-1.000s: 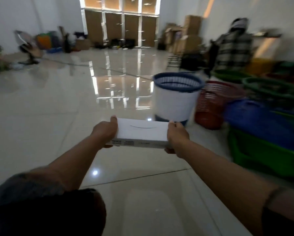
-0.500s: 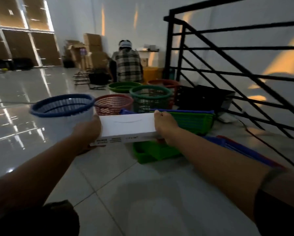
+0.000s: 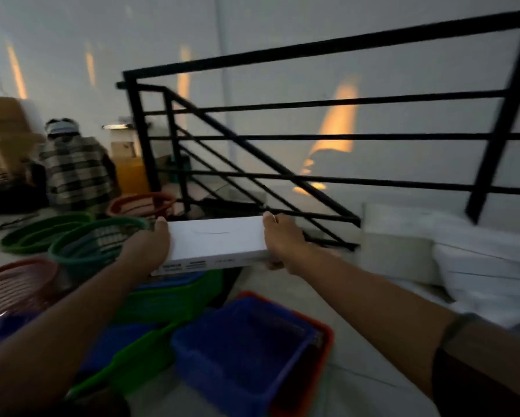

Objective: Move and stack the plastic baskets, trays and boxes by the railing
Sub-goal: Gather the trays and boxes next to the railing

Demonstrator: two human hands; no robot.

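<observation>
Two bare hands are holding a flat white box (image 3: 216,240) level in front of the black metal railing (image 3: 283,139). The left hand (image 3: 150,246) is gripping the box's left end, thumb lying on top and fingers curled out of sight underneath. The right hand (image 3: 283,239) is gripping the right end the same way, thumb on top, fingers clamped below. Small printed labels are showing on the box's near edge, too blurred to read.

Below the box, a green tray (image 3: 174,299) with a blue one (image 3: 168,281) nested inside is sitting on the tiled floor (image 3: 358,383). Nearer than the box, a blue rectangular basket (image 3: 240,353) is sitting inside a red-orange one (image 3: 322,332), beside another green tray (image 3: 126,359). Left of the box, a round teal basket (image 3: 93,245), a round green basket (image 3: 42,230) and a dark red round basket (image 3: 18,284) are standing close together; a red round basket (image 3: 141,204) is sitting beyond them, near the railing post.

Right of the box, white pillows or bedding (image 3: 463,260) are lying on the floor against the railing. Far left of the box, a person in a plaid shirt (image 3: 75,173) is crouching, back turned, beside stacked cardboard boxes (image 3: 2,127).
</observation>
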